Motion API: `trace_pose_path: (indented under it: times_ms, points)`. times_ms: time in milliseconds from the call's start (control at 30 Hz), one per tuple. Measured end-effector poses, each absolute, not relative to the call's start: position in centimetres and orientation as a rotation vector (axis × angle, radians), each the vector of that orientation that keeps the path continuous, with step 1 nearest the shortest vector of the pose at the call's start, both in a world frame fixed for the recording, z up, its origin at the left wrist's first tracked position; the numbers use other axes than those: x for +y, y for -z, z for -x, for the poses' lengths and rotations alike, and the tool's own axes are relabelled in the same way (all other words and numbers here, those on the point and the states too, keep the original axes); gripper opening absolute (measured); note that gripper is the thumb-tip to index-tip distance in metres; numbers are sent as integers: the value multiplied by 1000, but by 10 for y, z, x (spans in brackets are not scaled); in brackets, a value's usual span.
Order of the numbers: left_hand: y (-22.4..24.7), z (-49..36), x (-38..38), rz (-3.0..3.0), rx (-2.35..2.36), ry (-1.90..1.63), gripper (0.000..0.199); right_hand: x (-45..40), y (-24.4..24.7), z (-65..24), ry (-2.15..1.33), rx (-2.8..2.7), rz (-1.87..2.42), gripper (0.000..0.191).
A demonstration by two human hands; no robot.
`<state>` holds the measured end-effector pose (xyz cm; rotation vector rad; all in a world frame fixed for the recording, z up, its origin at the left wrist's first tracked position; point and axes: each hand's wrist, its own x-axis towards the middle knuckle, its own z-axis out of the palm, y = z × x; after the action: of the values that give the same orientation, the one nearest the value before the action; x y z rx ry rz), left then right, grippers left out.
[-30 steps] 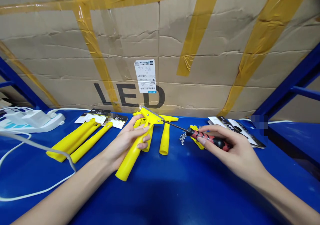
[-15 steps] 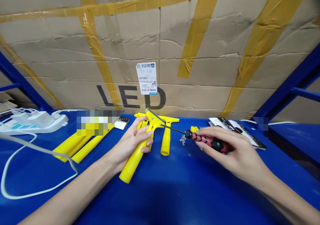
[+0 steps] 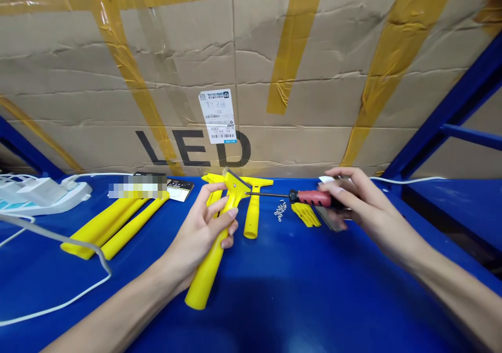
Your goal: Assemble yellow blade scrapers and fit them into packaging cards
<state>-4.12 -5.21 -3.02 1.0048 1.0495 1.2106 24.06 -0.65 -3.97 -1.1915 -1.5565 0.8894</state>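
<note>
My left hand [image 3: 209, 227] is wrapped round a yellow scraper [image 3: 206, 274], whose head with a metal blade points up and away. My right hand [image 3: 358, 201] grips a screwdriver [image 3: 314, 197] by its red and black handle. The screwdriver's tip meets the scraper head near a screw at its right side. Behind the held scraper, another yellow scraper [image 3: 251, 219] lies on the blue table, with a further one partly hidden by my left hand. Small screws [image 3: 281, 210] lie in a loose group below the shaft, beside several small yellow pieces [image 3: 306, 214].
At the left, yellow handles [image 3: 113, 219] lie by a black and white card [image 3: 180, 190]. A white power strip [image 3: 74, 198] and cables lie at the far left. A large taped cardboard box [image 3: 188, 70] stands behind, with blue frame posts [image 3: 443, 107] at its sides.
My right hand has shifted its hold on the screwdriver, and its fingers are further back on the handle. The whole view has moved slightly to the right. My left hand still holds the scraper.
</note>
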Motion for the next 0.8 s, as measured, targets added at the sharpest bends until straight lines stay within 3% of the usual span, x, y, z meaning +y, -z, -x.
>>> trace_pose_path:
  times_ms: [100,200,300,433,533,633,800]
  points:
    - [31,39,-54,-966,1074,-1222,53,-3,37,-246,-1081,-1587,1019,49]
    - [33,34,-56,-941,1086,-1215,55,-2,36,-246,-926,-1641,1116,29]
    - [34,31,-60,-935,1089,-1215,56,-2,35,-247,-808,-1605,1239,35]
    - [34,28,-62,-924,1101,-1228,58,-4,32,-251,-1148,-1616,1031,46]
    - [32,26,-63,-902,1111,-1205,60,-4,34,-252,-937,-1672,1100,33]
    - [32,24,-63,-900,1128,-1209,61,-3,39,-250,-745,-1669,1262,36]
    - [34,25,-62,-933,1130,-1244,60,-2,41,-250,-1101,-1667,997,47]
